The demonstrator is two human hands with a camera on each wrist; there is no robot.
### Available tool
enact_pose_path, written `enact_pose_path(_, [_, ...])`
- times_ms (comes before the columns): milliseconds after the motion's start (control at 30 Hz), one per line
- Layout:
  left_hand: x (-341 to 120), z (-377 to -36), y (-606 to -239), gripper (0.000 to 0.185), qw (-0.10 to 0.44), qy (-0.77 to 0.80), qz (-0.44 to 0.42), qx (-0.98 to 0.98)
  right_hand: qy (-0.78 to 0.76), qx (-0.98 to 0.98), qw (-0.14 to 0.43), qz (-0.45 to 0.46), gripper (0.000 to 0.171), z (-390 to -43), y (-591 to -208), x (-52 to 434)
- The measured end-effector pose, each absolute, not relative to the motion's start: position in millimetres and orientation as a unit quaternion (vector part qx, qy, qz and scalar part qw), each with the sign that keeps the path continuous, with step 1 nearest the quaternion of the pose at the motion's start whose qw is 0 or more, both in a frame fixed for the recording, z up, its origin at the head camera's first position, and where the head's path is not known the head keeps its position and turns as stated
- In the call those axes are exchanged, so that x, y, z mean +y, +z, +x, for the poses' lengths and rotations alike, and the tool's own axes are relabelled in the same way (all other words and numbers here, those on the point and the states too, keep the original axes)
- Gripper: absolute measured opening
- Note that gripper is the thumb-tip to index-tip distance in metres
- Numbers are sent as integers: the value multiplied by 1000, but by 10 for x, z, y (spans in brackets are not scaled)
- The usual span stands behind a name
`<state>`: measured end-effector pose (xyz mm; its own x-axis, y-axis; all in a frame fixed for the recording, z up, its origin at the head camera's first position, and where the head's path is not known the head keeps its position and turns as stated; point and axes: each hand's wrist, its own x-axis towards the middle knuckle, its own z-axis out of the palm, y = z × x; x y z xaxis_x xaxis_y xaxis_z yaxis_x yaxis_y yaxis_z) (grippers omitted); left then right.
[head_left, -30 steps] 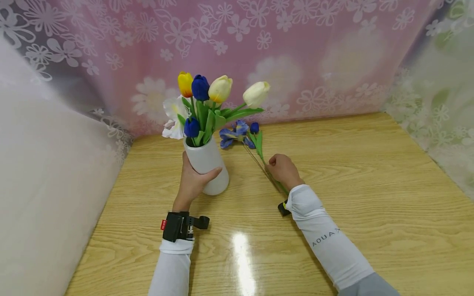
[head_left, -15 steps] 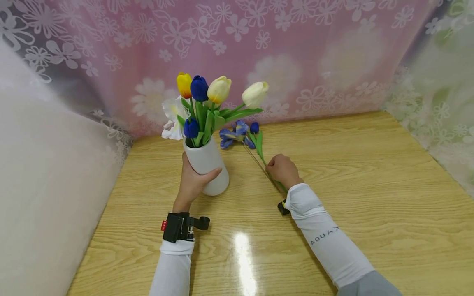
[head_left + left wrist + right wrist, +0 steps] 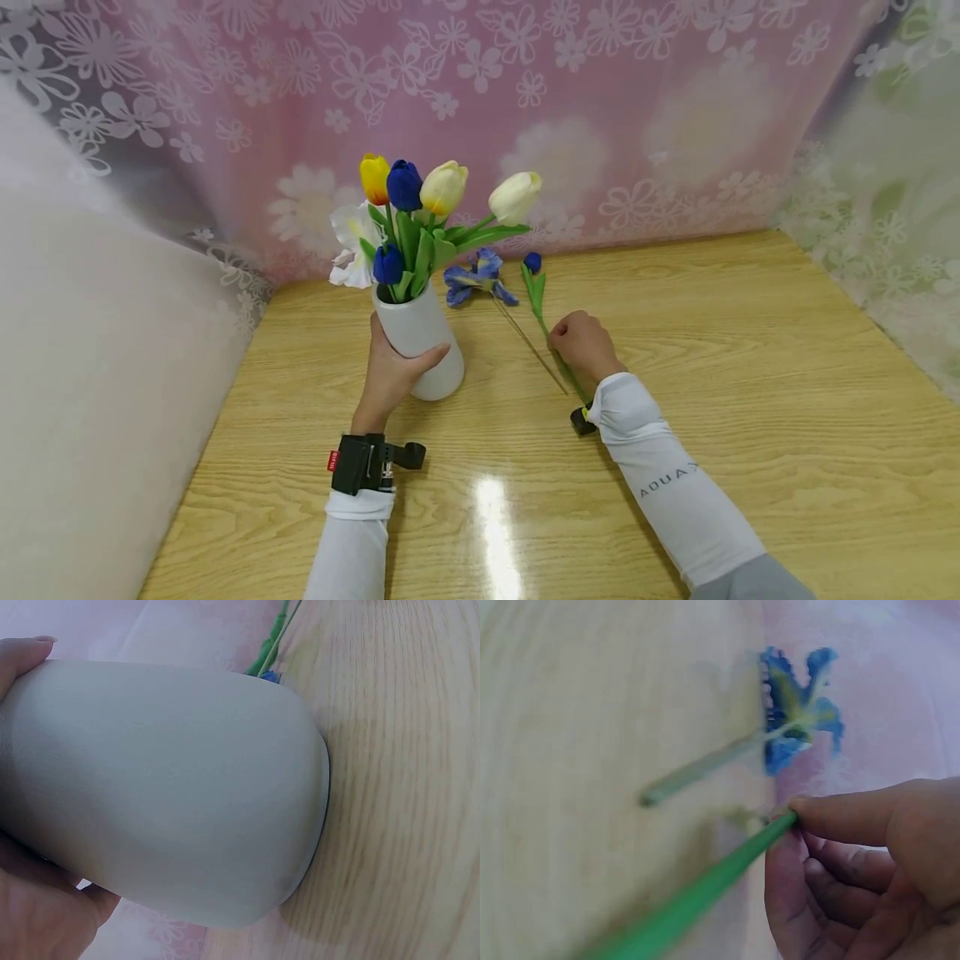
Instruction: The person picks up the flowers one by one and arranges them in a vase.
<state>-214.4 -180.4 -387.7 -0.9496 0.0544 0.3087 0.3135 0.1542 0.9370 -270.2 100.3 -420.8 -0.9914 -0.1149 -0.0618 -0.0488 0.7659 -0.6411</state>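
My left hand [image 3: 393, 371] grips a white vase [image 3: 420, 333] round its side, thumb across the front. The vase stands on the wooden table and holds yellow, blue and cream tulips plus a white iris-like flower [image 3: 352, 242]. In the left wrist view the vase wall [image 3: 172, 780] fills the frame. My right hand [image 3: 585, 346] pinches the green stem [image 3: 705, 892] of a blue tulip [image 3: 532, 262] between thumb and forefinger. To its left lies a blue-purple iris [image 3: 480, 279] with a thin stem, seen also as a blue iris [image 3: 799, 712] in the right wrist view.
The wooden table [image 3: 712, 350] ends at a pink floral curtain [image 3: 600, 108] along the back. A pale wall [image 3: 97, 375] borders it on the left, and a light floral curtain [image 3: 900, 217] on the right.
My right hand has shifted slightly right with the blue tulip, whose bloom now lies apart from the iris. My left hand and the vase have stayed in place.
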Motion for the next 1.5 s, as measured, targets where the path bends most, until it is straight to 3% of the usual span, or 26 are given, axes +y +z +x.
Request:
enact_pose_path(333, [-1812,-2141,-3885,86,105,-633,-116,-758,-465,884,17,-46,21,-2655,-3906,1043])
enact_pose_path(733, [-1808,-2160,-3900,85,100,-637,-114,-756,-617,770,-130,-102,29,-2551,-3559,970])
enact_pose_path(1200, [-1814,-2152,-3891,85,98,-636,-116,-756,-733,593,-279,-181,15,-2256,-3072,699])
enact_pose_path(1500, [-1819,-2166,-3908,86,96,-642,-119,-752,-760,520,-320,-224,10,-2314,-2941,495])
